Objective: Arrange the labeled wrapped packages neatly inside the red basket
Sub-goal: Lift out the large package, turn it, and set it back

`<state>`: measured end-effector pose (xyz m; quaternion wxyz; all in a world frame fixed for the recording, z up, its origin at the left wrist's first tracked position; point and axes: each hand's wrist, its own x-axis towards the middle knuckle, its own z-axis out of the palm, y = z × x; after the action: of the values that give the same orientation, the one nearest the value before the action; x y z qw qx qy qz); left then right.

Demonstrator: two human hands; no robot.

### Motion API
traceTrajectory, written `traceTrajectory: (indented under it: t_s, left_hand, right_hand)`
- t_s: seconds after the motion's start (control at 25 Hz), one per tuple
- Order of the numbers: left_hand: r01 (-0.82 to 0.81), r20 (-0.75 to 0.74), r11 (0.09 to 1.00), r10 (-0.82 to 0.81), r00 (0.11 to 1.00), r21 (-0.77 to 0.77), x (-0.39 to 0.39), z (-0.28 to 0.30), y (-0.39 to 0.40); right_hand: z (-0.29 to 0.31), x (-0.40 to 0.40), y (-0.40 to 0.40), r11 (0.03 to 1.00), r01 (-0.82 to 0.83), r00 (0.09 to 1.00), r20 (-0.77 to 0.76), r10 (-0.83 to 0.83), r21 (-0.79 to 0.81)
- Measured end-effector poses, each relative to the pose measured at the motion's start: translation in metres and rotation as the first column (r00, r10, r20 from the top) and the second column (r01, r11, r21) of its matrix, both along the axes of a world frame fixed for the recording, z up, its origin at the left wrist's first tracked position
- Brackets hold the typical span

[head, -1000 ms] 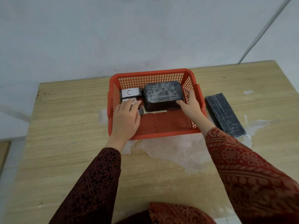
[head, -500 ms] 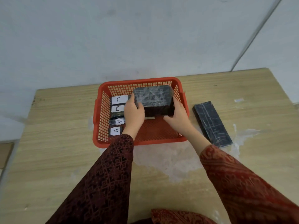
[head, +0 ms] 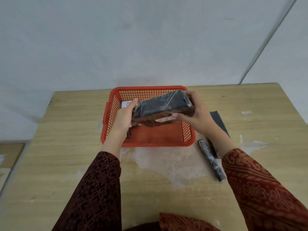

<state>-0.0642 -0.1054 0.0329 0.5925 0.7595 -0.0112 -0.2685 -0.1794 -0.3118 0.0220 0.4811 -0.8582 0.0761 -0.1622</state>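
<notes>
**Big package held tilted over the basket**

The big package (head: 162, 106), black under clear wrap, is in the air above the basket (head: 148, 144), tilted so its right end sits higher and farther than its left end. It lies between the two hands. The left hand (head: 124, 116) clasps its left, lower end, fingers curled over the far edge. The right hand (head: 194, 114) clamps the right, upper end, fingers wrapped over the top and thumb pressed underneath on the near side. A white label patch (head: 164, 118) shows on the underside, its letter unreadable.

Below, inside the basket along its left wall, a labelled package (head: 126, 104) peeks out beyond the left fingers; others there are mostly hidden by the left hand.

On the table (head: 58, 147), right of the basket, a flat black package (head: 218, 120) lies partly behind the right wrist. Nearer, a thin wrapped roll (head: 210, 160) lies just beside the basket's near right corner.
</notes>
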Motion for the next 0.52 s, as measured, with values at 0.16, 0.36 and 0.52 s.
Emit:
traceTrajectory:
  t_s: [0.16,0.36,0.52]
  left_hand:
    - [0.050,0.030,0.966,-0.043,0.999,-0.253,-0.014,0.000,-0.002]
    - [0.075,0.037,0.914,-0.066,0.997,-0.400,-0.010,0.001,-0.025]
    - [-0.143,-0.157,0.826,0.067,0.985,-0.545,-0.018,-0.002,-0.043]
  right_hand:
    - [-0.001,-0.001,0.003,0.924,0.196,0.980,-0.037,-0.194,0.329]
    - [0.006,0.004,0.009,0.746,0.360,0.926,-0.115,-0.361,0.560]
    - [0.009,0.007,0.022,0.640,0.447,0.883,-0.195,-0.426,0.625]
